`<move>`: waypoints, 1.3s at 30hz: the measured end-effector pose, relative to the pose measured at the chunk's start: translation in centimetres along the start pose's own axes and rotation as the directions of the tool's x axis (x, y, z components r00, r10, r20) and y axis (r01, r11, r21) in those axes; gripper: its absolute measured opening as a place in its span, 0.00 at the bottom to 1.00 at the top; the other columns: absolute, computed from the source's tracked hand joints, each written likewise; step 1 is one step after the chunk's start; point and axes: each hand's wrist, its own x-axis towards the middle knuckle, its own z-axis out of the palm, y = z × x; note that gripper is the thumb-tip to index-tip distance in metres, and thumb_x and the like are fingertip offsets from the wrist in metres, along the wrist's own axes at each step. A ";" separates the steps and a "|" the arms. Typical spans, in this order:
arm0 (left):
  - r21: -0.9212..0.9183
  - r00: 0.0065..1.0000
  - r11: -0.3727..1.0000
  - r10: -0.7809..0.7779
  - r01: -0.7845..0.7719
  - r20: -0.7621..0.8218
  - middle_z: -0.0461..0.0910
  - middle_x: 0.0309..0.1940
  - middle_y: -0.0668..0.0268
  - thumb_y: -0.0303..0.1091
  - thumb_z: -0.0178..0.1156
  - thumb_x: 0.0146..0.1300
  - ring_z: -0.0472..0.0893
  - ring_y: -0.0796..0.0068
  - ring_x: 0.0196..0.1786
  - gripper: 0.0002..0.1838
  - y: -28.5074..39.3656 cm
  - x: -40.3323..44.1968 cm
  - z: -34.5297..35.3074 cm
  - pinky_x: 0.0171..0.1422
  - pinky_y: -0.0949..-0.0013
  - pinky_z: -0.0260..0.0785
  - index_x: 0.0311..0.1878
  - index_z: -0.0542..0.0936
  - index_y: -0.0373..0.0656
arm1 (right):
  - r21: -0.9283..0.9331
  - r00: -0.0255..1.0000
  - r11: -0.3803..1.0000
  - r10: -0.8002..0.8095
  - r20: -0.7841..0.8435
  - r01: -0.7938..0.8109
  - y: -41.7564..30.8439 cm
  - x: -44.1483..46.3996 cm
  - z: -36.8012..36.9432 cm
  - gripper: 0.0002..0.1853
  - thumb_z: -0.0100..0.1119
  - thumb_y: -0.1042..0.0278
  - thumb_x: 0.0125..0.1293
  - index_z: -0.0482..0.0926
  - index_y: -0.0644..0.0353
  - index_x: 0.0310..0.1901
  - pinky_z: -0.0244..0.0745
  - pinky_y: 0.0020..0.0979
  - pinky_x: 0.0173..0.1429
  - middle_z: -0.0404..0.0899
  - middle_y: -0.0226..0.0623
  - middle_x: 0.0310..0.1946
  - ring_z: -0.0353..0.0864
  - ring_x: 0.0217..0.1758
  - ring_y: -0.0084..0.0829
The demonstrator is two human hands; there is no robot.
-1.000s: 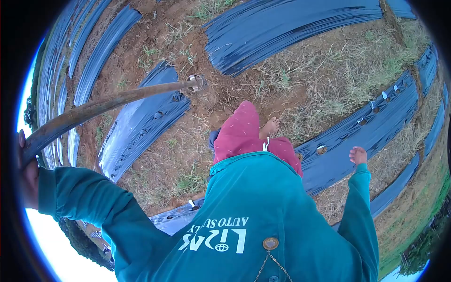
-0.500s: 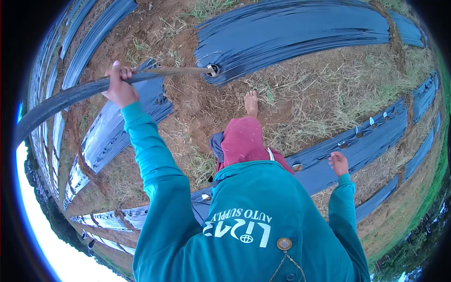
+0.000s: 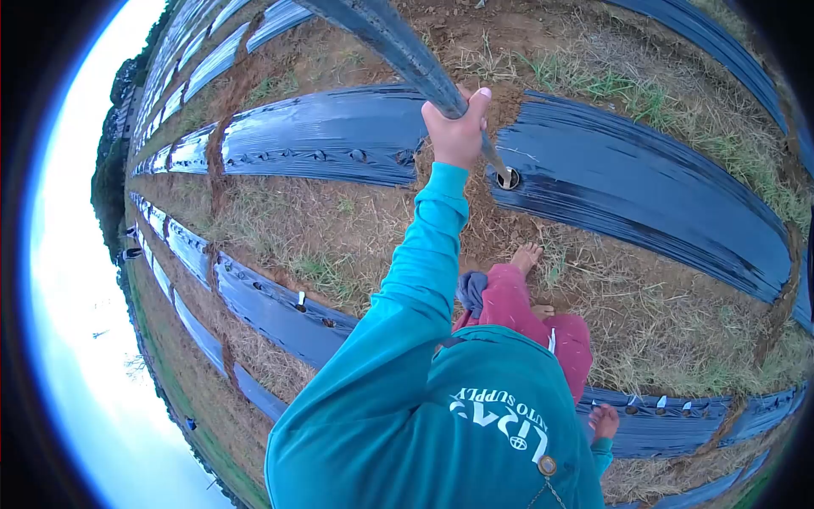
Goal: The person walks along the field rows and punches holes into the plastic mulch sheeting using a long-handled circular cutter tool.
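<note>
My left hand (image 3: 458, 134) is wrapped round a long dark pole (image 3: 394, 42) in the upper middle of the view. The pole's far end, a round metal ring (image 3: 508, 178), rests on the near end of a strip of black plastic sheet (image 3: 627, 178). Low on the right, my right hand (image 3: 604, 421) hangs beside my body with its fingers curled; whether anything is in it is too small to tell. My bare feet (image 3: 526, 257) stand on the soil and dry grass beside the sheet.
Another plastic-covered row (image 3: 322, 136) with a line of holes runs to the left. A further row (image 3: 280, 310) with holes and white pieces lies nearer on the left, and one (image 3: 661, 424) lies behind my right hand. Dry grass (image 3: 627, 322) grows between rows.
The view has turned, and my left hand has moved from the left edge to the upper middle with the pole. The ring has shifted from bare soil onto the sheet's end.
</note>
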 end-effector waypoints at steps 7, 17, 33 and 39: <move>-0.041 1.000 0.999 0.014 -0.014 0.002 0.68 0.11 0.70 0.25 0.63 0.51 0.67 0.83 0.13 0.15 -0.1 -2.6 0.8 0.18 0.77 0.57 0.14 0.68 0.40 | -0.061 0.955 0.957 -0.278 0.104 0.285 -10.6 5.5 -1.8 0.10 0.50 0.61 0.64 0.73 0.58 0.40 0.67 0.20 0.24 0.76 0.33 0.28 0.76 0.26 0.21; 0.051 0.999 0.998 0.040 -0.039 -0.010 0.70 0.11 0.70 0.26 0.64 0.50 0.68 0.82 0.14 0.13 1.6 -5.3 2.7 0.19 0.76 0.60 0.16 0.70 0.39 | -0.059 0.978 0.985 -0.154 0.140 0.164 -8.5 14.3 -12.4 0.09 0.51 0.65 0.62 0.71 0.57 0.41 0.63 0.25 0.15 0.75 0.36 0.25 0.75 0.21 0.27; 0.047 0.999 0.999 -0.002 0.003 -0.035 0.68 0.12 0.70 0.22 0.61 0.52 0.69 0.81 0.17 0.14 1.7 -5.4 -0.9 0.23 0.74 0.63 0.16 0.68 0.40 | -0.103 0.927 0.933 -0.322 0.193 0.346 -13.8 11.9 -4.0 0.08 0.52 0.63 0.62 0.72 0.58 0.38 0.68 0.26 0.21 0.75 0.34 0.24 0.75 0.23 0.25; -0.017 0.999 1.000 -0.022 0.022 -0.033 0.65 0.13 0.69 0.23 0.59 0.53 0.67 0.77 0.19 0.15 1.6 -4.3 -2.8 0.27 0.71 0.62 0.16 0.66 0.41 | -0.129 0.940 0.937 -0.303 0.156 0.323 -10.9 9.9 -3.2 0.10 0.52 0.62 0.62 0.73 0.58 0.40 0.68 0.26 0.21 0.76 0.32 0.26 0.75 0.23 0.24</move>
